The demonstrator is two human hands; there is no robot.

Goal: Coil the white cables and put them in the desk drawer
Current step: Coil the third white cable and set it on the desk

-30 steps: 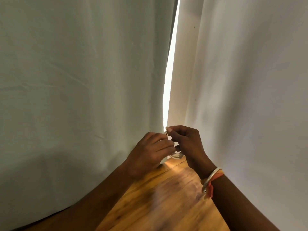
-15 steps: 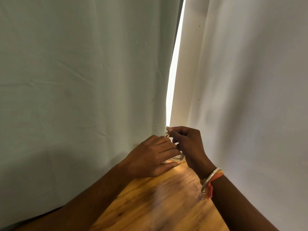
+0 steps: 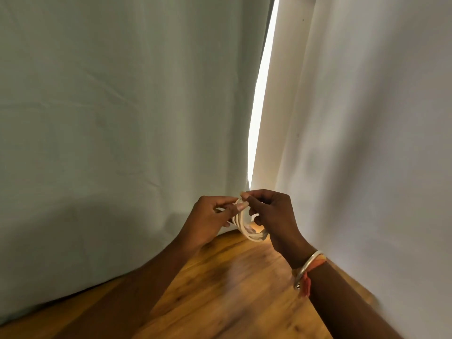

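head view: the cable (image 3: 246,227) is wound into a small coil of several white loops and is held in the air between both hands, just above the far corner of the desk (image 3: 232,292). the coil is seen nearly edge-on. its long axis runs steeply from the pinch at the top down and a little to the right, and the bottom of the loops hangs lowest, close over the wood. whether it touches the wood cannot be told.

the left hand (image 3: 210,222) comes in from the lower left with its back to the camera and its fingers curled. its thumb and forefinger are closed on the top of the coil. the right hand (image 3: 275,216) comes in from the lower right with the wrist bent. its thumb and forefinger pinch the same top part right next to the left fingertips, and its other fingers curl against the right side of the loops. most of the coil hangs below both pinches, in between the two palms.

a bangle (image 3: 307,266) and an orange thread (image 3: 305,285) sit on the right wrist. behind the hands, the left curtain (image 3: 110,118) and the right curtain (image 3: 367,118) hang down to the desk, with a bright gap (image 3: 260,94) between them.
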